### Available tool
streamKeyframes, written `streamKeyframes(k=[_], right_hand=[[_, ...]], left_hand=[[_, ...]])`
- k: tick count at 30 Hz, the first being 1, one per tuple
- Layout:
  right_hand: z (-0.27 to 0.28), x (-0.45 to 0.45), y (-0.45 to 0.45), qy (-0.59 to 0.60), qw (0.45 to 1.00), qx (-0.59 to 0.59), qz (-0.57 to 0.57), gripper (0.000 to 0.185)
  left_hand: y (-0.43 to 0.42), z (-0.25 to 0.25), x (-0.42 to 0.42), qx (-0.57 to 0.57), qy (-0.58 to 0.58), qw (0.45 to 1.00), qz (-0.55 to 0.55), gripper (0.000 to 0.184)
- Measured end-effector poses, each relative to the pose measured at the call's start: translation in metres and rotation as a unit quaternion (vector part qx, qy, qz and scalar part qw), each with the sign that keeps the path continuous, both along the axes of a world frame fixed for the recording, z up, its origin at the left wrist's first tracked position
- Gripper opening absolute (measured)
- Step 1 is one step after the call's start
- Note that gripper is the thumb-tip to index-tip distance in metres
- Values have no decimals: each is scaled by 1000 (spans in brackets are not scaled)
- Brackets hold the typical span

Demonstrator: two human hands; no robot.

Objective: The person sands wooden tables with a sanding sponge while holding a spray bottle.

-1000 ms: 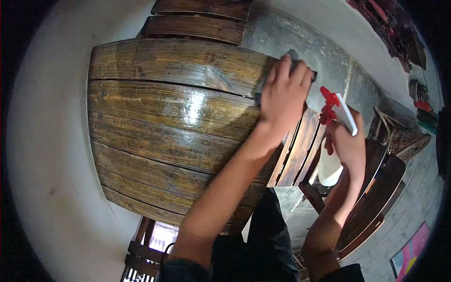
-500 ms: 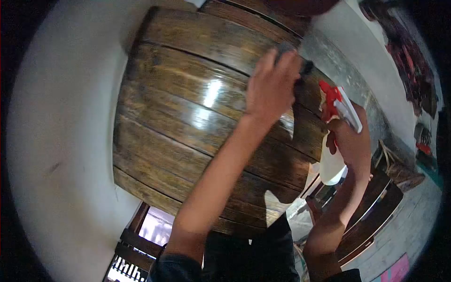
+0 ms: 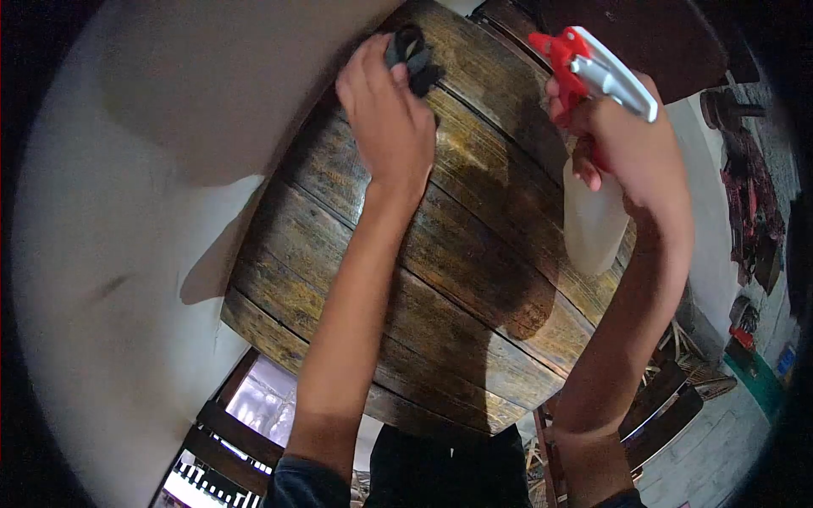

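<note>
My left hand [image 3: 385,118] is at the far left edge of a slatted wooden table [image 3: 457,245], its fingers closed on a dark cloth [image 3: 415,59]. The bunched cloth rests against the boards. On the right, my right hand [image 3: 622,140] grips a spray bottle [image 3: 593,216] by its neck, above the table. The bottle has a red and white trigger head and a whitish, see-through body. Its nozzle points up and to the left.
A pale wall [image 3: 127,212] runs along the table's left side. Dark wooden chairs [image 3: 224,449] stand at the lower left and lower right. Behind the bottle is a dark brown surface [image 3: 635,42]. Reddish and dark items [image 3: 749,199] are at the far right.
My left hand has swept the cloth from the table's right side to its far left edge. My right hand has raised the spray bottle over the table. The view has turned.
</note>
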State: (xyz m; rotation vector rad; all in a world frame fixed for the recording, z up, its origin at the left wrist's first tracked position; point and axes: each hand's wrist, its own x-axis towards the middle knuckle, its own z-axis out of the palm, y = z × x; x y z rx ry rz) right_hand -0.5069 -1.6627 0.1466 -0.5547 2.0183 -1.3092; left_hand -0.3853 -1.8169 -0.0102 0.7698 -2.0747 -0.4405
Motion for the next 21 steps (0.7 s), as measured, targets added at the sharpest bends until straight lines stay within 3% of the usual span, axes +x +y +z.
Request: streamKeyframes(k=[1,4,9,12,13,16,21], right_hand=[[-2,5,1,-3,999,-3,-41,23],[-2,-1,22,-26,999,35,-28,27],[3,13,76,-20,989,54,-135,34],[-5,9,132,-31,985,44,-161,38],[-9,9,150,-16,985,55,-163,40],[-7,13,192,-36,971,95,-218,45],[-23,21,280,-54,953,108,-279,50]], left_hand=[[-7,3,-7,0,1,1000,2,37],[-36,-5,-49,-16,-9,998,-53,36],[-74,-18,-86,-107,-231,949,-185,42],[-33,-12,-81,-136,-191,945,-230,44],[-15,-7,-80,-120,-160,948,-245,33],[56,1,-88,-100,-149,947,-266,29],[189,8,-101,-79,-199,924,-317,27]])
